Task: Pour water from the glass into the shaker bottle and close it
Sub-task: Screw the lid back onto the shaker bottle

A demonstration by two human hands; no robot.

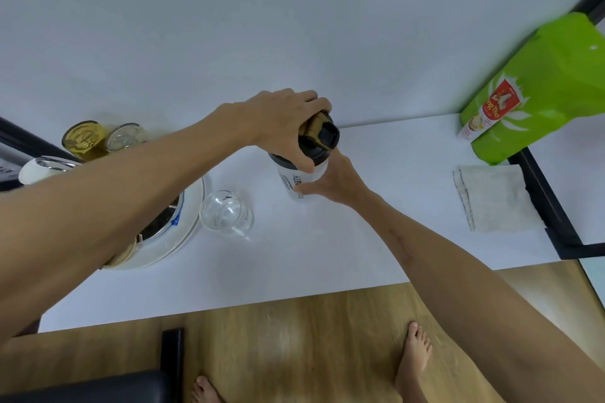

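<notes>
Left hand point(281, 121) is gripping the lid point(319, 137); right hand point(330, 181) is gripping the shaker bottle point(294, 180), likely slick plastic, best held mid-body.

The shaker bottle point(299, 180) has a translucent, frosted plastic body under a glossy black plastic lid point(322, 141) with a matt tan flip cap; left of it the glass point(226, 214) is clear and smooth; the table point(376, 239) beneath is matt white laminate; right of the bottle lie a rough, off-white cloth point(494, 198) and a glossy green plastic pouch point(550, 88); the floor point(294, 347) looks like grained wood.
</notes>
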